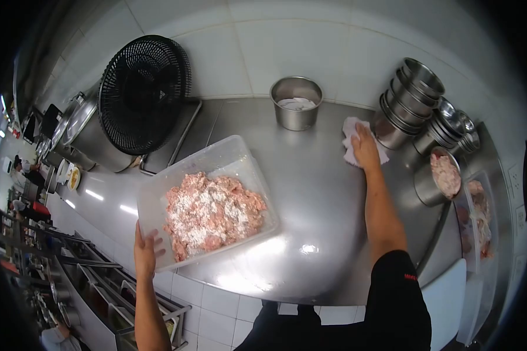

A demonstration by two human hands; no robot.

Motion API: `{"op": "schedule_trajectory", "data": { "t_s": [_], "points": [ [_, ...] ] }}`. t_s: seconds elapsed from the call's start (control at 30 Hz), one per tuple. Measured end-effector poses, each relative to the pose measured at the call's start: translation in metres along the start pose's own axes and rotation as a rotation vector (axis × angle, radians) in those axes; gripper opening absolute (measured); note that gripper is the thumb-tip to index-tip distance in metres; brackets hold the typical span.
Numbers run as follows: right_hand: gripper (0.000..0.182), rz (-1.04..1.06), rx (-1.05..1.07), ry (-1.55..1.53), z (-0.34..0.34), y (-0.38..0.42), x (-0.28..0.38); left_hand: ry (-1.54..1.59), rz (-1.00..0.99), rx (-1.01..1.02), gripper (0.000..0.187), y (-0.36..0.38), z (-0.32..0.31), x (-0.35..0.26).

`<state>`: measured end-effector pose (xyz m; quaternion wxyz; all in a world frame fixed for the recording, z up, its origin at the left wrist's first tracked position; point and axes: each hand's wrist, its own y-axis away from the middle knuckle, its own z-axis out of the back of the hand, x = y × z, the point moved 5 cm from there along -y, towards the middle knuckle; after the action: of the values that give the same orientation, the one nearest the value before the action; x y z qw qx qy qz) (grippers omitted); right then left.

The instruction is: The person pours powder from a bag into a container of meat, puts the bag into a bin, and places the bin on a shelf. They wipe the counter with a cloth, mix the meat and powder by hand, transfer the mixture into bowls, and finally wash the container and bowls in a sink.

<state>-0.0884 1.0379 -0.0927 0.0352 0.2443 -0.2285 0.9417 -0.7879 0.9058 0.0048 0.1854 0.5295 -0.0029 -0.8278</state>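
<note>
My left hand (144, 253) grips the near-left side of a translucent plastic container (158, 193), and its fingers show through the wall. Ground raw meat (216, 216) fills much of the container, with white powder scattered over the top. Over at the right, my right hand (366, 147) is closed on a white cloth (352, 153) that lies against the steel tabletop (322, 193). Stacked steel pots (401, 105) stand just beyond that hand. A round steel pot (297, 111) with white powder inside sits near the wall.
A black fan (146, 93) stands at the back left beside large steel stockpots (96, 131). On the right are a steel pot (430, 186) topped with raw meat, a plastic bin (480, 222) and a white board (445, 298). Other people (22, 175) are far left.
</note>
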Motion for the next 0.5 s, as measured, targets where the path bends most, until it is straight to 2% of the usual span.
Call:
{"op": "schedule_trajectory", "data": {
  "t_s": [0.03, 0.1, 0.2, 0.27, 0.33, 0.43, 0.47, 0.5],
  "points": [
    [0.06, -0.074, 0.069, 0.155, -0.014, -0.017, 0.001, 0.002, 0.001, 0.001, 0.061, 0.001, 0.0, -0.001],
    [0.059, -0.239, 0.2, 0.467, -0.021, -0.042, 0.047, 0.003, -0.006, 0.001, 0.061, 0.0, 0.0, -0.006],
    [0.059, -0.141, 0.079, 0.542, -0.062, -0.031, 0.095, 0.045, -0.02, 0.005, 0.062, 0.003, 0.002, -0.001],
    [0.051, 0.065, -0.039, 0.402, -0.064, 0.022, 0.143, 0.123, -0.041, 0.043, 0.063, -0.006, 0.01, 0.016],
    [0.05, 0.166, 0.139, 0.323, -0.036, 0.088, 0.194, 0.061, -0.018, 0.083, 0.067, -0.015, 0.018, 0.028],
    [0.049, 0.135, 0.178, 0.24, 0.029, 0.147, 0.14, 0.033, -0.016, 0.103, 0.072, -0.015, 0.012, 0.01],
    [0.049, 0.073, 0.075, 0.411, 0.07, 0.165, 0.108, 0.024, -0.013, 0.107, 0.072, -0.018, 0.014, 0.009],
    [0.05, -0.048, 0.077, 0.507, 0.109, 0.186, 0.072, 0.04, -0.024, 0.14, 0.07, -0.024, 0.011, 0.008]
  ]
}}
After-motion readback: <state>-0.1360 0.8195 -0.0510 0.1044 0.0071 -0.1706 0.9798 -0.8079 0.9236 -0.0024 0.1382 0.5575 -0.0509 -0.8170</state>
